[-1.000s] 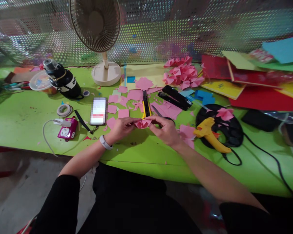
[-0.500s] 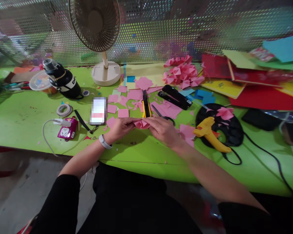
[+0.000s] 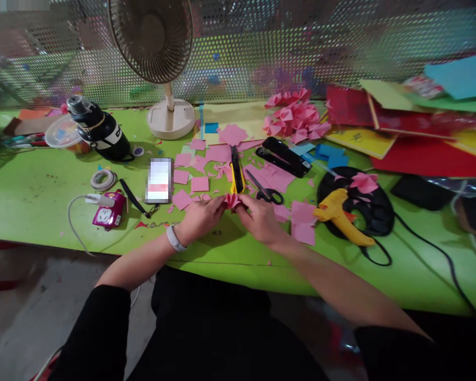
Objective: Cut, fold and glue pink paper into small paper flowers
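Note:
Both my hands meet over the green table [image 3: 35,206] and pinch one small folded pink paper piece [image 3: 232,200] between their fingertips. My left hand [image 3: 201,216], with a white wristband, holds its left side. My right hand [image 3: 258,217] holds its right side. Loose pink paper squares [image 3: 200,183] lie just beyond my fingers. A yellow utility knife [image 3: 236,172] and black-handled scissors [image 3: 265,190] rest right behind the folded piece. A heap of finished pink folded pieces [image 3: 294,116] sits farther back.
A yellow glue gun [image 3: 341,218] lies on a black round stand at the right, its cord trailing. A black stapler [image 3: 283,156], a phone [image 3: 158,180], tape roll [image 3: 102,179], black bottle [image 3: 101,129] and fan [image 3: 158,58] stand behind. Coloured card sheets [image 3: 420,148] pile at the far right.
Both hands drew slightly toward me and closer together, still on the pink piece. The scissors behind my right hand are now uncovered.

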The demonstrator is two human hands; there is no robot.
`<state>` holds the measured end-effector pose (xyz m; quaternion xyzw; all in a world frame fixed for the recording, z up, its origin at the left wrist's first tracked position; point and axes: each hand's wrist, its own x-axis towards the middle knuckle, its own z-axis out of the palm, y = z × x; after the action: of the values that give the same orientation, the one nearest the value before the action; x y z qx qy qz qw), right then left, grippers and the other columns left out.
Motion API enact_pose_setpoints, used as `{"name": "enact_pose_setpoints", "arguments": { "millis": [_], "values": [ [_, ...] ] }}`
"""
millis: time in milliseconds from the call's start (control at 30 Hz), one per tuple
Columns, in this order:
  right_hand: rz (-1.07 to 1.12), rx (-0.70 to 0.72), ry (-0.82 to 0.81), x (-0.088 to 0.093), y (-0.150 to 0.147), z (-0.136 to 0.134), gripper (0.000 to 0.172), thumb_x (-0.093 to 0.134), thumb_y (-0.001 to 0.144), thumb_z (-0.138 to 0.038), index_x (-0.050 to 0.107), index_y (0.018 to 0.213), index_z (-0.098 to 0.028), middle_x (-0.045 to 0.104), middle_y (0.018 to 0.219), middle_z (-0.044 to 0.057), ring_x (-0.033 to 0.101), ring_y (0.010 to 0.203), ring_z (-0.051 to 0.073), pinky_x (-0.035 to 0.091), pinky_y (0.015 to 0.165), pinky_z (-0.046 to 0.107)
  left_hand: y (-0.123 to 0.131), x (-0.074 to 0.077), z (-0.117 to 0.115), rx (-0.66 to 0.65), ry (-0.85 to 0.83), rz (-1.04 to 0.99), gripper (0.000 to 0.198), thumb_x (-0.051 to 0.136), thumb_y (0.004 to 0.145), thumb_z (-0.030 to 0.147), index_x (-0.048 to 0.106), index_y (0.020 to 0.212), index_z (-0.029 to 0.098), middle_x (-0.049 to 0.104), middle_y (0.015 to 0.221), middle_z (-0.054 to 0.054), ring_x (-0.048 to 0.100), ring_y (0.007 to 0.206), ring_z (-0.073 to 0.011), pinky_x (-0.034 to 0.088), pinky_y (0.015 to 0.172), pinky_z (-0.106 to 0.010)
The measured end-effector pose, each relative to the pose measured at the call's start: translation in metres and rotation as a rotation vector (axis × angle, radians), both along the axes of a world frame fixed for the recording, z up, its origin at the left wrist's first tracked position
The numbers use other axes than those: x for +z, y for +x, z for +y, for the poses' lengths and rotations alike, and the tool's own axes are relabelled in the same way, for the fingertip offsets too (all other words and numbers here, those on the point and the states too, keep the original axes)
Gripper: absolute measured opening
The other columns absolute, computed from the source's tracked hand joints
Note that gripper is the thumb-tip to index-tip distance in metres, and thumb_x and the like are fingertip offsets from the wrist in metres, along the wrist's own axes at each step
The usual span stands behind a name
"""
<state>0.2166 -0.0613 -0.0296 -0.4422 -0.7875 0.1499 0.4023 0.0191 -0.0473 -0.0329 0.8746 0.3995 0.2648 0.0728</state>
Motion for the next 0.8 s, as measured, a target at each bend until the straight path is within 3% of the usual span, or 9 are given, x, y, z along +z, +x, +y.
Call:
{"name": "enact_pose_setpoints", "arguments": {
  "millis": [167, 300, 400, 533, 667, 800],
  "values": [
    [-0.016, -0.003, -0.07, 0.003, -0.008, -0.007, 0.021, 0.049, 0.101, -0.019, 0.07, 0.103, -0.018, 0.074, 0.078, 0.007, 0.068, 0.058, 0.018, 0.057, 0.053, 0.031, 0.008, -0.001, -0.014, 0.004, -0.002, 0.117, 0.039, 0.04, 0.101, 0.015, 0.049, 0.137, 0.004, 0.076, 0.089, -0.013, 0.071, 0.067, -0.0175, 0.053, 0.056, -0.025],
    [-0.021, 0.012, -0.141, 0.003, -0.018, -0.018, 0.03, 0.044, 0.101, -0.018, 0.068, 0.12, -0.018, 0.078, 0.091, 0.011, 0.073, 0.068, 0.022, 0.062, 0.062, 0.035, 0.014, 0.005, -0.025, 0.014, 0.097, 0.193, 0.044, 0.039, 0.095, 0.004, 0.048, 0.138, 0.0, 0.075, 0.111, -0.023, 0.076, 0.102, -0.0255, 0.063, 0.083, -0.034],
    [-0.052, -0.017, -0.177, -0.001, -0.023, -0.023, 0.035, 0.045, 0.1, -0.017, 0.065, 0.129, -0.017, 0.079, 0.098, 0.013, 0.075, 0.073, 0.025, 0.063, 0.066, 0.037, 0.019, 0.008, -0.031, 0.057, 0.147, 0.285, 0.041, 0.039, 0.095, 0.002, 0.053, 0.134, 0.0, 0.071, 0.124, -0.025, 0.073, 0.112, -0.0276, 0.061, 0.095, -0.039],
    [-0.002, 0.013, -0.262, 0.001, -0.021, -0.021, 0.034, 0.045, 0.1, -0.019, 0.067, 0.126, -0.018, 0.078, 0.088, 0.01, 0.072, 0.064, 0.022, 0.061, 0.059, 0.035, 0.017, 0.01, -0.028, 0.054, 0.065, 0.27, 0.039, 0.043, 0.095, 0.002, 0.056, 0.131, 0.0, 0.073, 0.117, -0.024, 0.076, 0.104, -0.0265, 0.062, 0.087, -0.035],
    [0.103, 0.052, -0.408, 0.013, -0.008, -0.013, 0.027, 0.049, 0.101, -0.025, 0.073, 0.112, -0.019, 0.072, 0.07, 0.004, 0.059, 0.045, 0.015, 0.047, 0.039, 0.027, 0.004, 0.017, -0.013, 0.056, -0.111, 0.033, 0.033, 0.048, 0.101, 0.018, 0.061, 0.128, 0.008, 0.077, 0.082, -0.01, 0.072, 0.064, -0.0161, 0.056, 0.059, -0.024],
    [0.189, -0.02, -0.338, 0.018, 0.002, -0.005, 0.023, 0.058, 0.098, -0.034, 0.074, 0.103, -0.018, 0.077, 0.08, 0.006, 0.067, 0.056, 0.017, 0.052, 0.046, 0.029, -0.004, 0.025, 0.0, 0.022, -0.251, -0.259, 0.021, 0.051, 0.099, 0.017, 0.07, 0.108, 0.014, 0.078, 0.089, -0.008, 0.071, 0.07, -0.0127, 0.053, 0.062, -0.021]
  ]
}}
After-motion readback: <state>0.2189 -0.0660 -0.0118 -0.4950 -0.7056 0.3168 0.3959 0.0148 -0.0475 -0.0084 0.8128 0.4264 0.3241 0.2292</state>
